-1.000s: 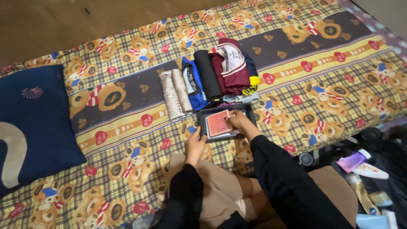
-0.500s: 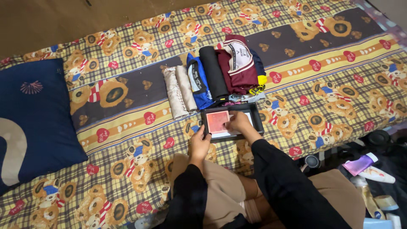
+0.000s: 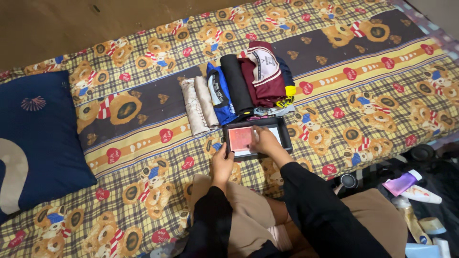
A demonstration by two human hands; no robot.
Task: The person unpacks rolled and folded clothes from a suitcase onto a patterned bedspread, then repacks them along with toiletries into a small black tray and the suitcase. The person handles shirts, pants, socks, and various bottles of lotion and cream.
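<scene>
A shallow black tray lay on the bed, just in front of a row of folded clothes and well to the right of a dark blue pillow. Inside the tray sat a reddish-orange card on top of something flat and white, of which only an edge showed. The left hand rested at the tray's near left corner, its fingers curled against the rim. The right hand lay flat over the card inside the tray, fingers spread and pressing down rather than closed around anything. The row of clothes behind the tray ran from pale beige rolls on the left through blue and black pieces to a maroon shirt on the right. Off the bed, to the right of the tray, tubes and bottles lay scattered.
</scene>
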